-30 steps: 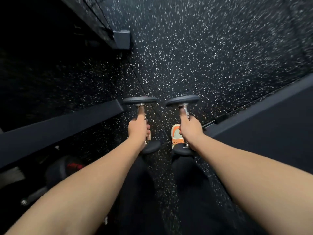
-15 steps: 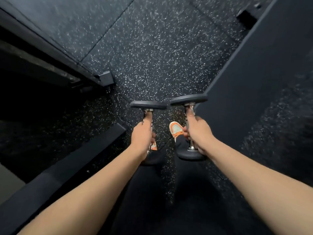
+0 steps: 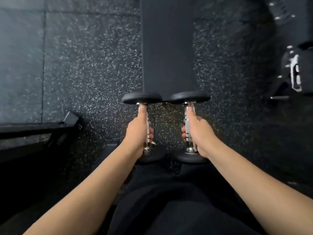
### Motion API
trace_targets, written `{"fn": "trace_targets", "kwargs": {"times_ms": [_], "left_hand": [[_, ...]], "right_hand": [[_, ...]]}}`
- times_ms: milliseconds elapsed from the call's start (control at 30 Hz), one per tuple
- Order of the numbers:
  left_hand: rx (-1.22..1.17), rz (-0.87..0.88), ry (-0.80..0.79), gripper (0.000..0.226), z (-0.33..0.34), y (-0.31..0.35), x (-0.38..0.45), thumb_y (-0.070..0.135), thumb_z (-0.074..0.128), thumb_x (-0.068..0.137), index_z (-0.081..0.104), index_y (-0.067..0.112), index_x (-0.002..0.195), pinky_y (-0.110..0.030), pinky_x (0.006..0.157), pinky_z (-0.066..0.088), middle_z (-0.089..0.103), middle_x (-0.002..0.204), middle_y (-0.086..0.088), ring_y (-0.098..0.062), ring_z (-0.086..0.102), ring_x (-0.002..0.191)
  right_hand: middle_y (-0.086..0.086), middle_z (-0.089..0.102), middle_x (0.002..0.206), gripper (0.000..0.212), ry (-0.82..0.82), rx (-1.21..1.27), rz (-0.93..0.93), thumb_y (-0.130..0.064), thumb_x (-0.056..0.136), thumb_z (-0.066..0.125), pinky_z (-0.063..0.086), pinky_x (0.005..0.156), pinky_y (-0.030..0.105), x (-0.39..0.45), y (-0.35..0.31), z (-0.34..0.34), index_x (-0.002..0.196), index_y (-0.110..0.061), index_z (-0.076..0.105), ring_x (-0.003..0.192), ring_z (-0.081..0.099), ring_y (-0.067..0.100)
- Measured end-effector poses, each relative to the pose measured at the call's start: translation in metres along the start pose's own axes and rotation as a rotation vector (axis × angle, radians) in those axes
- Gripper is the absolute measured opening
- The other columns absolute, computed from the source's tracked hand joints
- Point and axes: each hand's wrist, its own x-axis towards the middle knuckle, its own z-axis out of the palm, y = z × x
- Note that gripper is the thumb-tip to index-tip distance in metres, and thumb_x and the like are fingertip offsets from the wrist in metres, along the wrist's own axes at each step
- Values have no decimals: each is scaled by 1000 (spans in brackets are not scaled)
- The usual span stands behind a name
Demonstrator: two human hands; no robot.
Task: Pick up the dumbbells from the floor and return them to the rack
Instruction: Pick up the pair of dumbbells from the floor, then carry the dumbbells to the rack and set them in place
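Note:
I hold two small dumbbells side by side above the speckled rubber floor, each with black round ends and a chrome handle. My left hand (image 3: pixel 138 133) grips the handle of the left dumbbell (image 3: pixel 142 98), thumb laid along the bar. My right hand (image 3: pixel 197 133) grips the handle of the right dumbbell (image 3: pixel 189 97) the same way. Both dumbbells point away from me. The near ends sit just above my dark trousers. At the far right edge, black dumbbells with chrome parts (image 3: pixel 295 73) show blurred, perhaps on a rack.
A long black padded bench (image 3: pixel 166 48) runs straight ahead, its near end just beyond the dumbbells. A black metal frame bar (image 3: pixel 39 131) lies low at the left. Speckled floor (image 3: pixel 91 65) spreads between them.
The view has swung round: the bench, earlier slanting at the right, now lies straight ahead, and the shoes have dropped out of sight. Both hands keep their grip on the dumbbells.

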Motion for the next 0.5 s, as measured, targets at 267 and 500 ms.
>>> {"fn": "trace_targets", "kwargs": {"times_ms": [267, 500], "left_hand": [[342, 76, -121, 77, 127, -2, -40, 82, 41, 78, 67, 10, 91, -36, 62, 50, 65, 65, -5, -19, 58, 52], [442, 104, -262, 76, 258, -2, -84, 89, 46, 67, 58, 15, 78, -33, 54, 40, 55, 55, -2, -19, 48, 46]], "right_hand": [[2, 71, 81, 69, 141, 295, 88, -82, 80, 38, 54, 60, 33, -7, 48, -127, 100, -21, 64, 62, 68, 12], [7, 73, 85, 67, 271, 392, 72, -76, 87, 36, 54, 60, 34, -7, 79, -250, 101, -17, 64, 70, 71, 19]]}}
